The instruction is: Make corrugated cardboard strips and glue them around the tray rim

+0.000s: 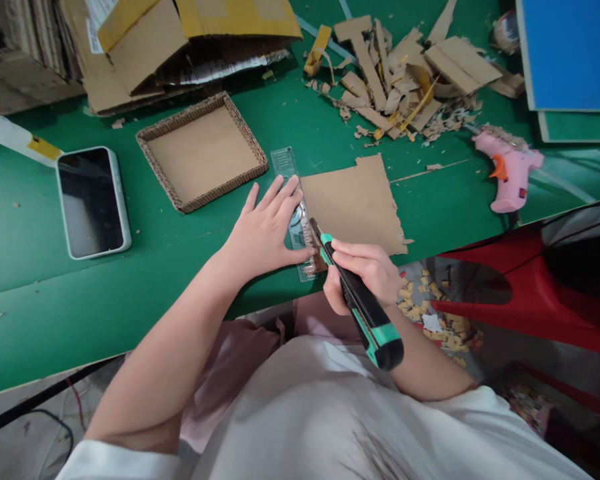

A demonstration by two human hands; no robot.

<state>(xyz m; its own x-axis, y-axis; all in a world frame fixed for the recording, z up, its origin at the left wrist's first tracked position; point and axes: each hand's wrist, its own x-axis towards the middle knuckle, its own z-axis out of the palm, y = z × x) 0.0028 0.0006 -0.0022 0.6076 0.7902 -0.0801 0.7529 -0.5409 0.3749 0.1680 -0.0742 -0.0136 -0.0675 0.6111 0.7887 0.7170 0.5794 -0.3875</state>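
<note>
My left hand (pixel 270 227) lies with fingers spread over a clear plastic ruler (pixel 283 160), pressing it down at the left edge of a cardboard piece (pixel 355 200). That piece has a ragged right edge and rests near the table's front edge. Wrapped around a black and green utility knife (pixel 363 300), my right hand (pixel 367 270) keeps its blade tip at the cardboard beside the ruler. A shallow cardboard tray (pixel 205 153) with corrugated walls sits to the left of the ruler.
A phone (pixel 90 203) lies at the left. Cardboard scraps (pixel 395 80) are heaped at the back, with a pink glue gun (pixel 513 167) to their right. A torn cardboard box (pixel 145 53) stands back left. A red stool (pixel 545 293) is below the table at right.
</note>
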